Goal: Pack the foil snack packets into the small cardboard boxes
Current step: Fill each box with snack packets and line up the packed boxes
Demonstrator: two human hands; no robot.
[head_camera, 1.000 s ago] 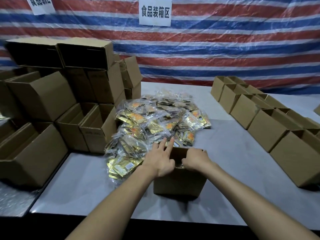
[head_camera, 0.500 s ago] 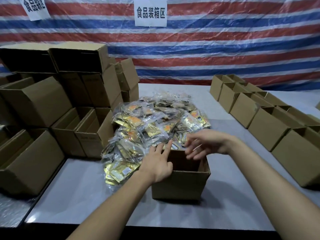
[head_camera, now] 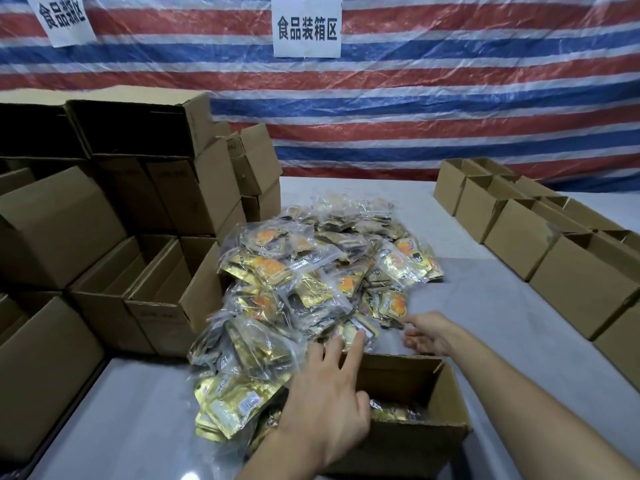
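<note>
Grey table (head_camera: 485,306) bears one packet heap (head_camera: 304,282), one open box (head_camera: 408,445); left hand (head_camera: 329,403), right hand (head_camera: 431,334) both spread.

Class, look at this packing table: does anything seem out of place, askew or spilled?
The foil packets sprawl in a loose heap across the table, pressing against the left boxes. Those boxes are piled unevenly, some on their sides, unlike the tidy upright row at right.

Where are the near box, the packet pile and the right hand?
near box (head_camera: 415,450): head view, on its front wall.
packet pile (head_camera: 311,282): head view, on the middle of the heap.
right hand (head_camera: 429,336): head view, on the middle of the hand, at the pile's near edge.
</note>
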